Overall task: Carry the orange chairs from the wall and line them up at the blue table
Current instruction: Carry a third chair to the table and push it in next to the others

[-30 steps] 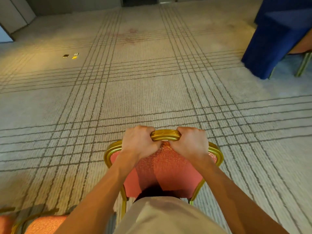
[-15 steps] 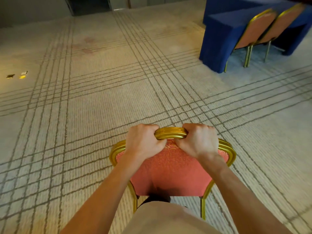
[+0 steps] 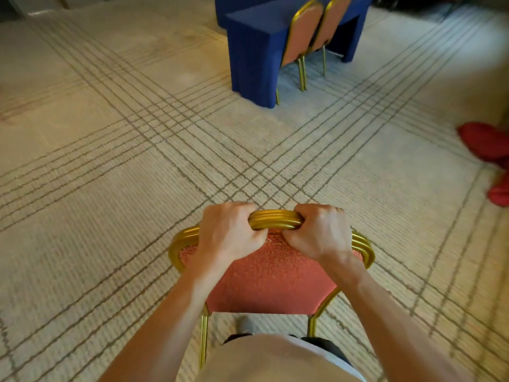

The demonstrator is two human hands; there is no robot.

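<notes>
Gripping the orange chair [image 3: 271,282], left hand [image 3: 228,238] and right hand [image 3: 321,235] curl fingers [image 3: 231,215] over, tips hidden.

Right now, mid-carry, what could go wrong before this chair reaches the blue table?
1. Left hand and right hand grip only the top rail of the orange-cushioned, gold-framed chair; its hidden feet might catch the striped beige carpet.
2. Two matching chairs already stand at the blue-draped table; the carried one could knock them.
3. Red fabric lying at the right could trip a drifting path.
</notes>
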